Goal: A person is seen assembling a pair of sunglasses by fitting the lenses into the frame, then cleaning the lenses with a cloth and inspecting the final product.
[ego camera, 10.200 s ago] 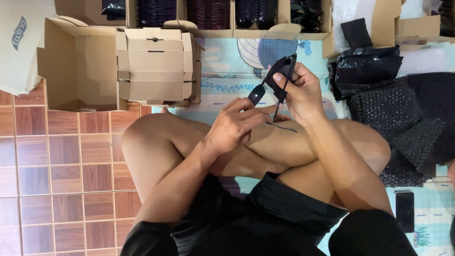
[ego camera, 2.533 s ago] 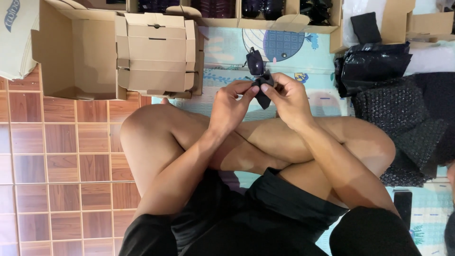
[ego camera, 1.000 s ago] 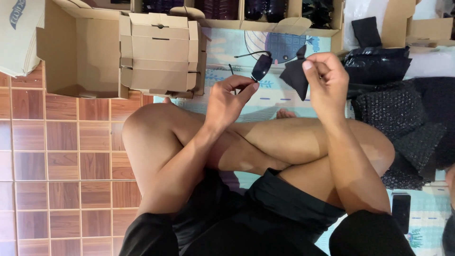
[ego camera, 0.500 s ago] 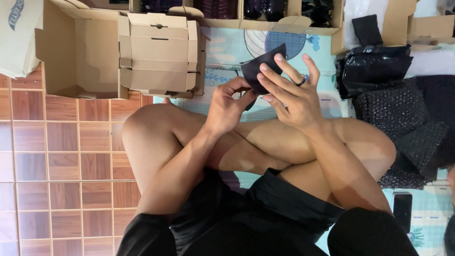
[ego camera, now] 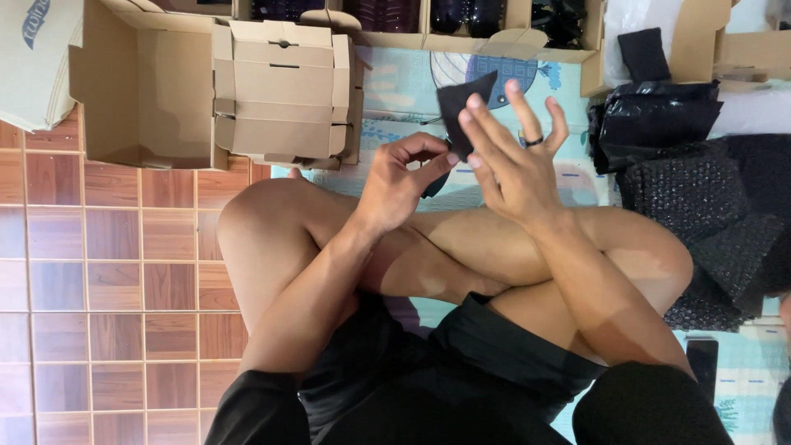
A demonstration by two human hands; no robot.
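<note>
- At the far left a large pale carton [ego camera: 29, 62] is lying flat, carrying a blue printed mark on its corner; we are leaving the wording unread.
- Beside it, an open brown shipping box [ego camera: 136, 91] is standing on the tiled floor [ego camera: 99, 272], with a stack of folded flat mailer boxes [ego camera: 284, 91] leaning against its right side.
- Our left hand [ego camera: 395, 177] is pinching closed on the lower edge of the black cloth pouch [ego camera: 463, 111], thumb and forefinger meeting; something dark is hanging just under the fingers, and we cannot tell what it is.
- The pouch is being held up in the air over our crossed knees, above the patterned mat [ego camera: 395, 91].
- Our right hand [ego camera: 511, 161] is pressing the pouch from behind with its fingers spread, a dark ring on one of them; its grip is a loose one, fingers flat against the cloth, not curled.
- In our judgement the step is going best if we are keeping the pouch mouth spread with the right fingers while the left pinch is guiding the edge.
- Along the top, a row of cardboard trays [ego camera: 412, 21] is holding dark items.
- At the right, black plastic bags [ego camera: 659, 124] and dark bubble wrap [ego camera: 709, 222] are piling up.
</note>
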